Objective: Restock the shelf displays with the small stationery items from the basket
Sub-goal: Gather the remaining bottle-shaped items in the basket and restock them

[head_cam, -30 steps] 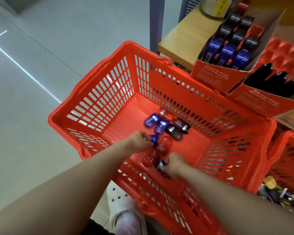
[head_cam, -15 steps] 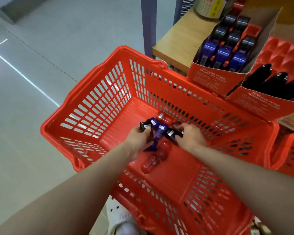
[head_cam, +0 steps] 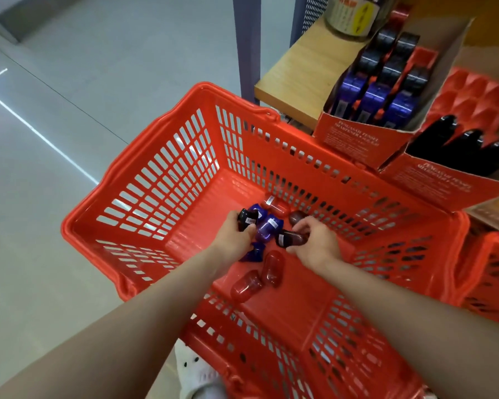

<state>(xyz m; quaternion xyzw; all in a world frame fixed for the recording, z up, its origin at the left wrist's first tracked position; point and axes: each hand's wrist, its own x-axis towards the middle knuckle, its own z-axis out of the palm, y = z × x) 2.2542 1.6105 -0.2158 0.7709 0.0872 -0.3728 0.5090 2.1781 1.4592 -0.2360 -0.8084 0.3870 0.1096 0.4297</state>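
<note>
- Grey shop floor (head_cam: 69, 197) is spreading out to the left of an orange basket (head_cam: 162, 180), with a white line running across it.
- Both hands are reaching down into the basket, toward the far side of its floor, where the small sharpeners are lying loose.
- Left hand (head_cam: 234, 237) is gripping a black sharpener (head_cam: 247, 220), its fingers curling round it; the thumb is pressing near a price sticker on it.
- Right hand (head_cam: 314, 240) is holding a dark maroon sharpener (head_cam: 290, 238), fingers curling over the top of it and the thumb underneath.
- Between the two hands a purple sharpener (head_cam: 267, 230) is lying on the basket floor, touching a second purple one (head_cam: 257, 210) just behind it.
- Another dark blue piece (head_cam: 254, 252) is sitting just under the left hand, partly hidden by it.
- Two clear red sharpeners (head_cam: 272, 268) are lying nearer the person, in the middle of the basket floor, one (head_cam: 246, 285) touching the other's end.
- One more red sharpener (head_cam: 274, 203) is resting against the far wall of the basket.
- Beyond the basket's far rim a wooden shelf (head_cam: 300, 70) is carrying two orange display boxes: the left box (head_cam: 349, 139) is holding rows of purple and black sharpeners, the right box (head_cam: 444, 182) is holding a few black ones with open slots behind them.
- At the right edge a second orange basket (head_cam: 493, 272) is showing in part.
- Below the basket's near rim a white shoe (head_cam: 196, 372) is showing.
</note>
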